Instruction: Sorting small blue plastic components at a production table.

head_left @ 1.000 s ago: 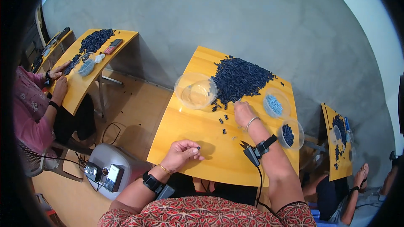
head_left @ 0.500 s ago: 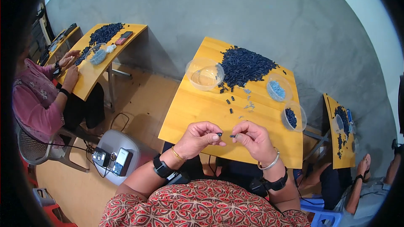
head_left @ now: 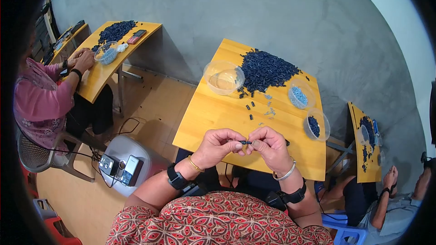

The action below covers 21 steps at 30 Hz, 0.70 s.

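Observation:
My left hand [head_left: 217,149] pinches a small black plastic piece [head_left: 243,142] between thumb and fingers, just above the table's near edge. Against it, my right hand [head_left: 272,150] pinches another small dark piece, mostly hidden by the fingertips. The two pieces appear to touch end to end. A further dark bit [head_left: 287,143] shows beside the right hand; whether it is held I cannot tell. Beyond the hands, a few black pieces [head_left: 251,117] and several tiny grey-blue pieces [head_left: 271,111] lie loose on the yellow table [head_left: 204,122].
A large heap of black pieces [head_left: 268,69] covers the table's far part. A clear bowl [head_left: 206,75] stands left of it. On the right are a bowl [head_left: 311,91] of light-blue bits and a bowl [head_left: 324,124] of black pieces. Co-workers sit at tables on both sides.
My hands, apart before, have come together, bringing their small pieces into contact. At the left table, the co-worker's hands have moved closer together near the bowl.

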Tool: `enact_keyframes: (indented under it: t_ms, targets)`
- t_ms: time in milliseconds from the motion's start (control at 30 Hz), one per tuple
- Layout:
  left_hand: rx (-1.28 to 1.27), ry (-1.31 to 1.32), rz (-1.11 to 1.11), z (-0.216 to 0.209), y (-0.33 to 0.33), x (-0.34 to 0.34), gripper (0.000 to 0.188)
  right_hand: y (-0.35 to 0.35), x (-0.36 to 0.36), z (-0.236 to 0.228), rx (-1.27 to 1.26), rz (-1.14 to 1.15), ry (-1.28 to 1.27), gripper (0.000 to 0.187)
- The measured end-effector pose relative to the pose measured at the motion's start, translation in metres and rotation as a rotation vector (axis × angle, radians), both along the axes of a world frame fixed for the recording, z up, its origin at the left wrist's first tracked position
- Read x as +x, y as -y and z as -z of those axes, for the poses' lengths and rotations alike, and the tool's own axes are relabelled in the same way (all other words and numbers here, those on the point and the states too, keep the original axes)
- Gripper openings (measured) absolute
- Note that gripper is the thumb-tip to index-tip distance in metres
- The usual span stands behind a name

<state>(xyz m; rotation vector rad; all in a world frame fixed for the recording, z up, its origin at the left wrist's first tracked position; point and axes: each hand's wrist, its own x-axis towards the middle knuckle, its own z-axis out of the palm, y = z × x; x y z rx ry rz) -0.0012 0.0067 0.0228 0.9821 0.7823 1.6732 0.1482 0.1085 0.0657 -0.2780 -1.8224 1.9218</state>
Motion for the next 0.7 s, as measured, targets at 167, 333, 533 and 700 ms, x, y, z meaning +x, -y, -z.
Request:
enact_keyframes:
  t_ms: [167, 333, 533, 700]
  targets:
    - [0.006, -0.004, -0.004, -0.001, 0.001, 0.001, 0.013, 0.0, 0.0, 0.002, 0.003, -0.006, 0.007, 0.007]
    - [0.027, -0.056, -0.059, 0.003, 0.0, 0.003, 0.011, 0.0, 0.001, 0.004, 0.027, 0.0, 0.01, 0.006]
    - [0.073, -0.081, -0.088, 0.001, 0.001, 0.007, 0.009, 0.008, -0.004, 0.004, -0.002, 0.026, 0.009, 0.003]
    - [0.074, -0.116, -0.108, 0.006, 0.0, 0.008, 0.008, 0.006, -0.008, 0.018, 0.151, 0.077, -0.113, 0.003]
